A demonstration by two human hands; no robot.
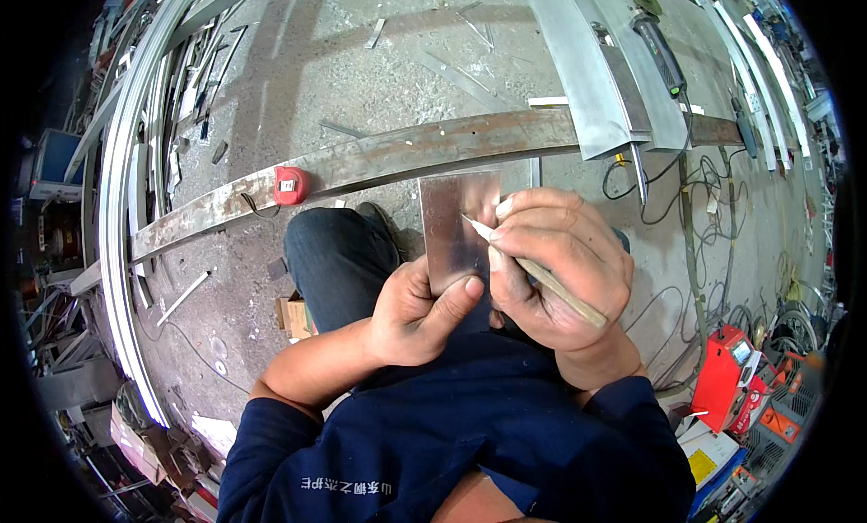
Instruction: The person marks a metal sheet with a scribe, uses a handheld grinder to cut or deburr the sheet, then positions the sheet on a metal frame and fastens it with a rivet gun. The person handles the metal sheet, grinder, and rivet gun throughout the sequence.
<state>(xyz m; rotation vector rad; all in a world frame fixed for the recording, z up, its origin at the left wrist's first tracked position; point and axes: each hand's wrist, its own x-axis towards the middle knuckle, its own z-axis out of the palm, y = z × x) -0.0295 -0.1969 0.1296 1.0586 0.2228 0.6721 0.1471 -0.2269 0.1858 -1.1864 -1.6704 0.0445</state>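
My left hand (423, 313) grips the lower end of a shiny rectangular metal plate (444, 225), its thumb pressed on the face and the other fingers hidden behind. The plate is held up above my lap. Pinched in my right hand (567, 261) is a pencil (562, 290) with a light wooden body. Its sharpened tip points up and left and meets, or nearly meets, the plate's face right of the middle. Behind both hands a long steel bar (388, 158) crosses the view, with a red tape measure (291, 186) resting on it at the left.
An angle grinder (662, 55) lies on wide grey metal profiles (578, 62) at the far right, its cable running down. A red machine (722, 378) stands at the lower right. Long light metal profiles (117, 189) line the left. Scraps (376, 33) lie on the concrete floor.
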